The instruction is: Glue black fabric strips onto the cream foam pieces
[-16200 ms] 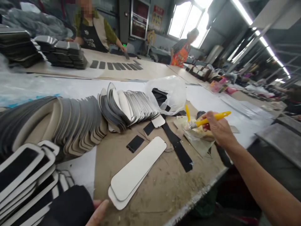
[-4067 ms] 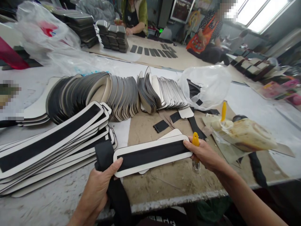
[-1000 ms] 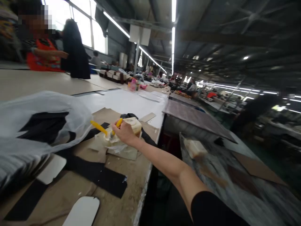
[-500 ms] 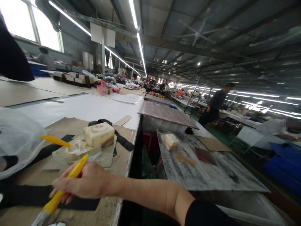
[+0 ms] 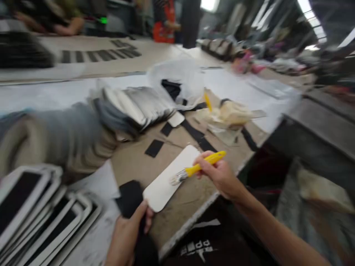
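Observation:
My right hand is closed round the yellow handle of a paintbrush. Its bristles rest on or just over a white panel with rounded corners, lying slantwise near the table edge. At the panel's lower left end, my left hand pinches its corner between thumb and fingers. A black strip lies beside and partly under that hand. Small black pieces and a small white piece lie beyond the panel. Motion blurs the picture.
Stacked white-rimmed frames fill the lower left, with a row of curved grey and beige pieces behind. A second yellow-handled brush stands by a cream container. A plastic bag sits behind. Other people are across the table.
The view has swung left and down. My right hand has brought the brush to the white panel. My left hand, out of view before, now shows holding the panel's end.

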### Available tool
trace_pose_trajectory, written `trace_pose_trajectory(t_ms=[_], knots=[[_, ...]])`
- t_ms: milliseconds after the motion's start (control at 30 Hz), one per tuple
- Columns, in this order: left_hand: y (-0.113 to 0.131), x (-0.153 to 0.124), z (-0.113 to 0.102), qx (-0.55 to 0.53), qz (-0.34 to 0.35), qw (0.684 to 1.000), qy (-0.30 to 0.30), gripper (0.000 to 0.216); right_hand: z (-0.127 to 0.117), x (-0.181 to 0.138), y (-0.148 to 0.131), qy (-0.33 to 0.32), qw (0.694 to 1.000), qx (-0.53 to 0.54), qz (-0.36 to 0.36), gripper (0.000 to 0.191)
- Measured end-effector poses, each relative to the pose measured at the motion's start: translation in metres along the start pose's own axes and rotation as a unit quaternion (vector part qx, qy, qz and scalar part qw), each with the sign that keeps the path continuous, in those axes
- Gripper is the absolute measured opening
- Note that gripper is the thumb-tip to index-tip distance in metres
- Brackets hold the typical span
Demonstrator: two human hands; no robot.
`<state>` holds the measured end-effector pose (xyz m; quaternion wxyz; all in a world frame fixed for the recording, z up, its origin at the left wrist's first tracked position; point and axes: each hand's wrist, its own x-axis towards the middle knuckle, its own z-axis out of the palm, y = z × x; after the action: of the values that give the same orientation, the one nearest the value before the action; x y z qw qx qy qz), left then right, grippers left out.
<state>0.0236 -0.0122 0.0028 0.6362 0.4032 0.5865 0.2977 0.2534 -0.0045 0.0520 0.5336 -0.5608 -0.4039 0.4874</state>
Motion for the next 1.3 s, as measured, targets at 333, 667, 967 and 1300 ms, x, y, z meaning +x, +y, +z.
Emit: trace_pose_trajectory(t_ms=[333, 667, 967, 1300], knots=[[-0.015, 0.002, -0.013, -0.100, -0.034, 0.994, 0.030, 0.038, 0.032, -0.006, 0.032, -0.093, 0.993, -0.062, 0.030, 0.018], [-0.016, 0.001, -0.013, -0.086, -0.051, 0.993, 0.055, 0.040, 0.013, 0.018, 0.028, -0.052, 0.970, -0.231, -0.061, 0.020], [-0.016, 0.001, -0.009, -0.067, -0.064, 0.992, 0.083, 0.043, -0.028, 0.044, 0.019, 0.034, 0.920, -0.364, -0.140, 0.020], [-0.011, 0.000, -0.004, -0.049, -0.062, 0.991, 0.108, 0.042, -0.046, 0.052, 0.011, 0.013, 0.832, -0.465, -0.304, 0.010]])
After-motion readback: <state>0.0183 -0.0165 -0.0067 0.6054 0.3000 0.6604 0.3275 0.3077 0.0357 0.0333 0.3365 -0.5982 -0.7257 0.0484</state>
